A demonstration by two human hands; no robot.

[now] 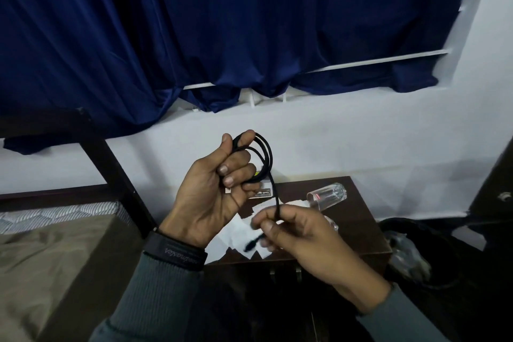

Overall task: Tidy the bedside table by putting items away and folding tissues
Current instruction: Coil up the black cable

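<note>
Your left hand (pixel 211 191), palm toward you, curls round a coiled thin black cable (pixel 270 153). Your right hand (pixel 302 236), lower and nearer, pinches its hanging strand.

dim, cool indoor light | right hand (pixel 301 233) motion-blurred | lower corners dark | wide-angle bending at edges

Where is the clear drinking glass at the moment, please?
In the head view, the clear drinking glass lies on its side at the right rear of the bedside table, just beyond the right hand and beside the white tissues.
</note>
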